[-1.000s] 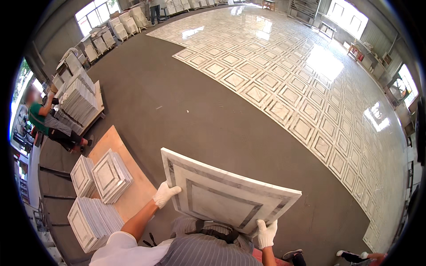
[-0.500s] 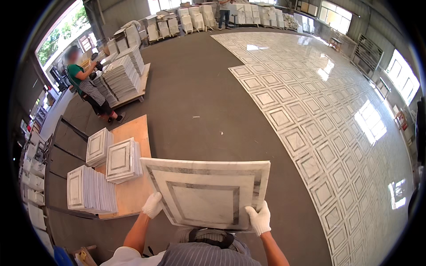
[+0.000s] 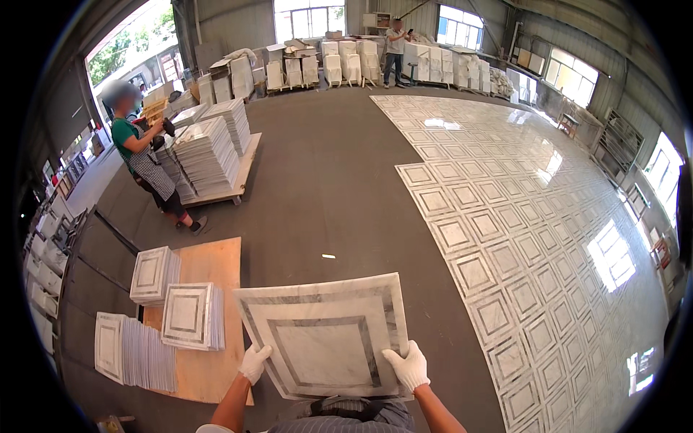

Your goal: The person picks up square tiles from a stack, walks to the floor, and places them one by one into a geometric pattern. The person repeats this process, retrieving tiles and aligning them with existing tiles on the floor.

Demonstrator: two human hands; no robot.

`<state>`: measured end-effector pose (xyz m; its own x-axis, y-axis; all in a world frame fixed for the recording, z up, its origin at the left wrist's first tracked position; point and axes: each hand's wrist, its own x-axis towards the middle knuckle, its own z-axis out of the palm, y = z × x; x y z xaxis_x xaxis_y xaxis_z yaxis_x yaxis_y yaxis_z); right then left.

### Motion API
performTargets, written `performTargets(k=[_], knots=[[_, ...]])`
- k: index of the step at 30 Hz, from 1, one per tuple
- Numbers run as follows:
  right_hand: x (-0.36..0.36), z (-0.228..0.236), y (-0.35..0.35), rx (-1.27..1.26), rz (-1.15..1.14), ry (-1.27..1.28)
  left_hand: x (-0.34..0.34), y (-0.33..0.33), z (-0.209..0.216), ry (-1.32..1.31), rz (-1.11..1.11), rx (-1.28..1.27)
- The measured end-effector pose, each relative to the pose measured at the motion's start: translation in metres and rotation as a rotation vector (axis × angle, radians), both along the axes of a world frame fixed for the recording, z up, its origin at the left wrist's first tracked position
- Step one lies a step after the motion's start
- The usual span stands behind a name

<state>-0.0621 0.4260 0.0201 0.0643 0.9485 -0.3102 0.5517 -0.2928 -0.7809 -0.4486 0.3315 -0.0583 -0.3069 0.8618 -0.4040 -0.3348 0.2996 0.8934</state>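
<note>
Grey-banded tile [image 3: 323,345] between left gloved fingers [image 3: 254,361] and right gloved fingers [image 3: 410,366], above dark floor [image 3: 328,187]

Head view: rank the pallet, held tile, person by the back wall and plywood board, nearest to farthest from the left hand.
1. Held tile: in the grip of the left hand.
2. Plywood board: on the floor, to the left.
3. Pallet: farther ahead, left.
4. Person by the back wall: far ahead, to the right.

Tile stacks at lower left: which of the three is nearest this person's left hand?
The rightmost stack, lying on the tan board, is nearest the gloved left hand. The rear stack and front stack both sit farther left.
</note>
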Motion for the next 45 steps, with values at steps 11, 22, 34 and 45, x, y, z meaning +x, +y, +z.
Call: performTargets(k=[11, 22, 34, 45], knots=[[-0.038, -0.039, 0.272, -0.041, 0.088, 0.127, -0.033, 0.232, -0.038, -0.088, 0.132, -0.083], [-0.118, -0.005, 0.612, 0.161, 0.408, 0.19, -0.074, 0.466, -0.037, -0.376, 0.406, 0.158], [-0.247, -0.011, 0.928, 0.091, 0.37, 0.41, -0.195, 0.779, -0.053, 0.091, 0.384, -0.029], [-0.252, -0.045, 1.173, 0.063, 0.123, 0.433, -0.231, 1.123, -0.043, 0.009, 0.184, -0.121]])
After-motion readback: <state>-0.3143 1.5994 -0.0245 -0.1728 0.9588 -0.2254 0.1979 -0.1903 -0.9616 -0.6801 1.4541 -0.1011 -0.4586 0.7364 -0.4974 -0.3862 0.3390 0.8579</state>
